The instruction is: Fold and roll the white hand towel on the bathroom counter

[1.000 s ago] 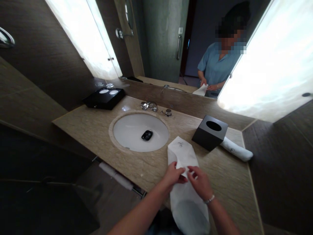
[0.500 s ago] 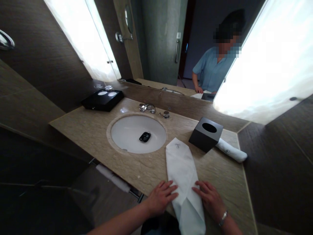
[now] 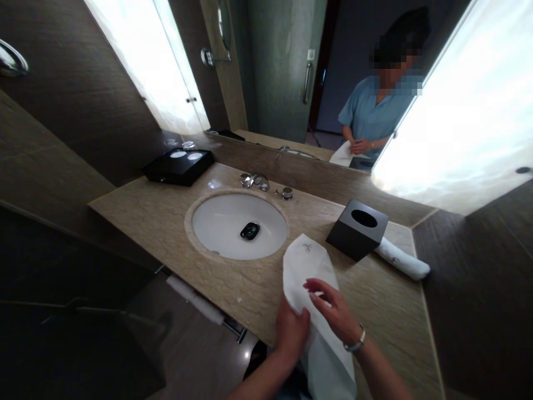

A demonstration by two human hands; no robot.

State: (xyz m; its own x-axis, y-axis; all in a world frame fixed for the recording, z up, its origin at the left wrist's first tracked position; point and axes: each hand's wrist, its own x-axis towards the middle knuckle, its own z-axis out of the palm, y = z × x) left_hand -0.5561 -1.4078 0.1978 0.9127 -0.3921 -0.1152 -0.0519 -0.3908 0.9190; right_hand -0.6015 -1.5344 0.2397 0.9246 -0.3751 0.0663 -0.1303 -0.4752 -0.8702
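Note:
A white folded towel with a small grey monogram near its pointed far end lies lengthwise at the counter's front, its near end reaching the bottom of the view. My left hand grips its left edge, thumb on top and the other fingers hidden beneath, and that edge is lifted a little. Over the middle of the towel hovers my right hand, fingers apart and slightly curled, holding nothing. A bracelet or watch circles my right wrist.
A white sink holds a black object. Behind it stands a chrome faucet. A dark tissue box and a rolled white towel are at right. A black tray sits at left on the stone counter.
My left hand has gone from resting on the towel to gripping its left edge, which is now raised. My right hand has moved left and up from the right edge, over the towel.

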